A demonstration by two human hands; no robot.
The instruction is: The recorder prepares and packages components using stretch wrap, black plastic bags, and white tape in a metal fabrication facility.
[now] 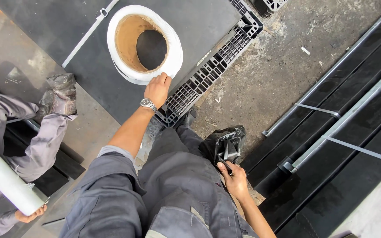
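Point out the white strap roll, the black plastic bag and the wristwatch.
white strap roll (175, 53), head view, right side of its white rim.
black plastic bag (225, 143), head view, crumpled middle.
wristwatch (147, 104), head view, its dial.

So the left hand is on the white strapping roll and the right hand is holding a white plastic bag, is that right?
Not quite. In the head view the left hand does rest on the white strapping roll, but the plastic bag held by the right hand is black, not white.

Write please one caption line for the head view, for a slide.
Left hand touches a white strapping roll on a black sheet; right hand grips a black plastic bag.
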